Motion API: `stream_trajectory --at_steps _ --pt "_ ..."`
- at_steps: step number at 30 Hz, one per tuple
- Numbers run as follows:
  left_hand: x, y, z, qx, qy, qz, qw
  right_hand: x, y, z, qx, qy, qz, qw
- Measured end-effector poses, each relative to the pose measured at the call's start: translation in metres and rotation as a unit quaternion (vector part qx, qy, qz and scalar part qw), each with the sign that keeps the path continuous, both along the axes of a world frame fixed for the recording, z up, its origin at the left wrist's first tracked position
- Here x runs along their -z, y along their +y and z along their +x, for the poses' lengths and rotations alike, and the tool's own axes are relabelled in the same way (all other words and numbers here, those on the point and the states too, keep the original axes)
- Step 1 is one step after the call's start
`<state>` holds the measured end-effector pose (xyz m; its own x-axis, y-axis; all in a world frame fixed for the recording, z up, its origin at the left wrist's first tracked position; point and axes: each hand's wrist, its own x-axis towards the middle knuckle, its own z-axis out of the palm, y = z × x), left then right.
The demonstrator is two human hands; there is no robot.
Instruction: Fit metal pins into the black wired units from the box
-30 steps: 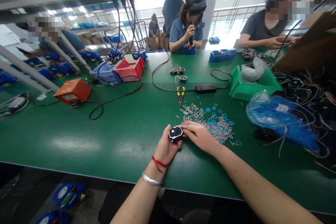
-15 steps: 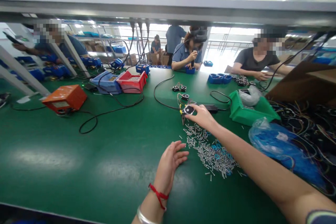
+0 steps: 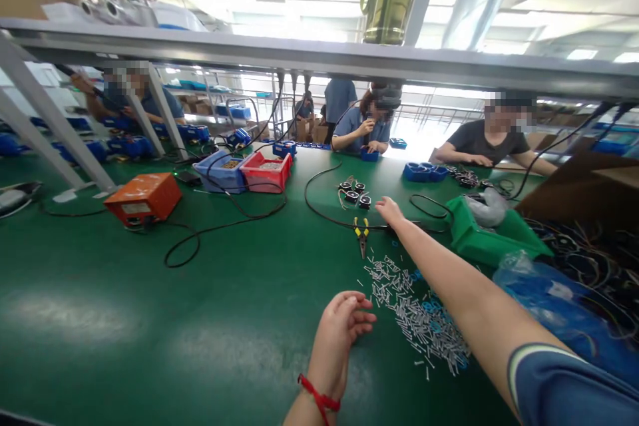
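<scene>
My right hand (image 3: 390, 210) reaches across the green table, its fingertips just right of a small black square part with a pale round face (image 3: 365, 202). Its fingers are stretched out and hold nothing that I can see. Several such wired parts sit together there. Below them lie yellow-handled pliers (image 3: 361, 235), jaws toward me. My left hand (image 3: 344, 323) hovers near the front with loosely curved, parted fingers and nothing in it. Beside it spreads a pile of metal screws (image 3: 424, 319) mixed with blue rings (image 3: 433, 307). My right forearm passes above the pile's right side.
A green bin (image 3: 479, 239), a blue plastic bag (image 3: 554, 299) and tangled wires (image 3: 589, 253) crowd the right. Red (image 3: 267, 176) and blue (image 3: 217, 176) bins and an orange box (image 3: 144, 198) stand left. Cables cross the table. A shelf (image 3: 319, 56) spans above; co-workers sit opposite.
My right hand has set the small black part down beside the others and let go, moving slightly away. The pliers are uncovered. The view has tilted up; my left hand stays much the same.
</scene>
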<state>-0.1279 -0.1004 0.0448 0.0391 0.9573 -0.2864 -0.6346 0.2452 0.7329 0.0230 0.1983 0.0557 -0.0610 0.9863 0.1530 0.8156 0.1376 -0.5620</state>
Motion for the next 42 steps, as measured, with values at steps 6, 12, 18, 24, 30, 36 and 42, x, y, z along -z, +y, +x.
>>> stream_trajectory --at_steps 6,12,18,24,30,36,42 --pt "-0.006 -0.007 0.007 0.003 0.009 -0.025 1.0 0.02 -0.118 0.083 -0.087 -0.011 0.063 0.994" --pt "-0.004 -0.02 0.022 0.061 0.015 -0.044 0.997 0.02 -0.226 0.239 -0.011 -0.159 0.145 0.977" --pt "-0.002 -0.02 0.031 0.048 0.05 -0.05 0.996 0.022 -0.228 0.341 0.136 -0.217 0.093 0.962" --pt "0.004 -0.018 0.028 0.024 0.082 -0.051 0.995 0.008 -0.215 0.384 0.252 -0.24 0.123 0.929" --pt "0.003 -0.019 0.027 0.032 0.087 -0.045 0.995 0.006 -0.21 0.424 0.331 -0.264 0.071 0.903" --pt "0.0 -0.021 0.029 0.041 0.076 -0.034 0.996 0.006 -0.208 0.442 0.354 -0.272 0.009 0.895" --pt "0.0 -0.024 0.026 0.037 0.093 -0.033 0.994 -0.012 -0.214 0.464 0.326 -0.275 -0.051 0.903"
